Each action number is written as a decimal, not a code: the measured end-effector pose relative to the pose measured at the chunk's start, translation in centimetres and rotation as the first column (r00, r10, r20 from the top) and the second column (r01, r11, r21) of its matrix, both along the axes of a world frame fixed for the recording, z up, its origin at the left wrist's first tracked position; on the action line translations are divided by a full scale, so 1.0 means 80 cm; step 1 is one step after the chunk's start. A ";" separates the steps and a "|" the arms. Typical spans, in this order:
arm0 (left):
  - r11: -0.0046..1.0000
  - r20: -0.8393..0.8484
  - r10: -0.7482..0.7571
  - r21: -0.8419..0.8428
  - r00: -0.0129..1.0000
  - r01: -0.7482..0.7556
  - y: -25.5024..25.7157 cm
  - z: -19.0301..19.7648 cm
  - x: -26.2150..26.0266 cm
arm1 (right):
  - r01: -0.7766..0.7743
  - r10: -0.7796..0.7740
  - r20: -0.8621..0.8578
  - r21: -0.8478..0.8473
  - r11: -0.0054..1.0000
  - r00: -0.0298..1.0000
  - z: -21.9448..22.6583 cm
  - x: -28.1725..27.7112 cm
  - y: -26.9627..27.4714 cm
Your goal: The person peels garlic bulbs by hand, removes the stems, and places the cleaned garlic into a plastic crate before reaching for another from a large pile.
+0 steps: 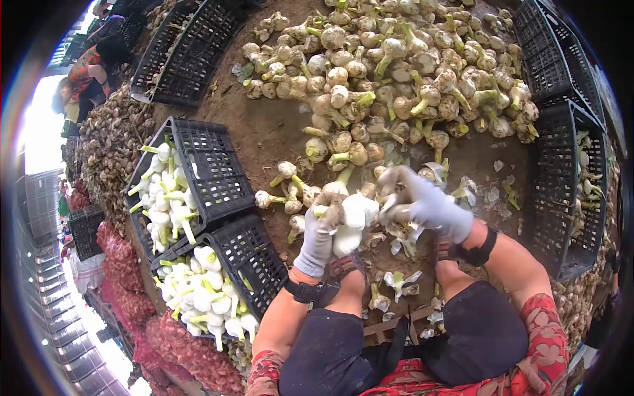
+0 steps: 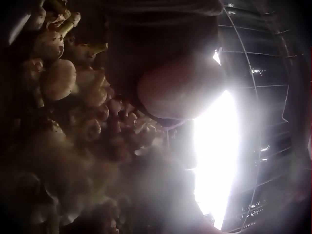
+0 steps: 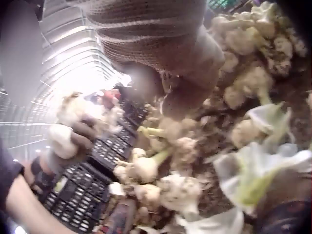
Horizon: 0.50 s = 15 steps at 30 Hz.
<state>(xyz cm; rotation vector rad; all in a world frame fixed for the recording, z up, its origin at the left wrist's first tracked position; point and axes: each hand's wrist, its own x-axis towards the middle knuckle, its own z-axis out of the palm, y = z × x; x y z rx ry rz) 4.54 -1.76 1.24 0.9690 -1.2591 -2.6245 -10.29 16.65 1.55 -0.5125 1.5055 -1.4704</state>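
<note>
Head view | a white garlic bulb (image 1: 351, 221) is gripped by the gloved left hand (image 1: 317, 239) | its skin is pinched by the right hand (image 1: 422, 203) | peeling judged underway; a firm outward pull is called for next.

We had the big heap of unpeeled, soil-caked garlic bulbs (image 1: 396, 72) ahead, black plastic lattice crates (image 1: 218, 218) of peeled white garlic bulbs (image 1: 205, 297) at left.
</note>
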 end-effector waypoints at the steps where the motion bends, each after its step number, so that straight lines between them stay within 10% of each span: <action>1: 0.979 0.001 -0.073 -0.190 0.997 0.072 -0.003 -0.002 0.001 | -0.026 0.029 -0.154 0.019 0.999 0.988 0.004 0.007 -0.010; 3: 0.862 0.031 -0.182 -0.477 0.983 0.174 -0.002 -0.002 -0.001 | -0.046 0.056 -0.301 0.039 0.998 0.952 0.010 0.016 -0.023; 6: 0.913 0.064 -0.055 -0.401 0.996 0.077 0.004 0.001 -0.009 | 0.032 -0.029 -0.017 0.139 0.990 0.999 0.015 0.024 -0.027; 8: 0.988 0.063 -0.051 -0.145 0.997 0.060 0.010 0.001 -0.016 | -0.051 0.049 -0.685 0.018 0.999 0.726 0.014 0.028 -0.026; 10: 0.992 0.063 -0.048 0.120 0.997 0.040 0.015 -0.002 -0.017 | -0.103 0.075 -0.828 0.021 0.994 0.556 0.015 0.030 -0.021; 12: 0.905 0.005 -0.045 0.424 0.999 0.039 0.015 -0.010 -0.010 | -0.024 0.010 -0.098 -0.140 0.990 0.995 0.009 0.032 -0.019; 15: 0.781 -0.181 -0.105 0.594 0.978 0.194 0.011 -0.009 -0.017 | 0.273 -0.113 0.675 -0.136 0.952 0.729 0.036 0.026 -0.024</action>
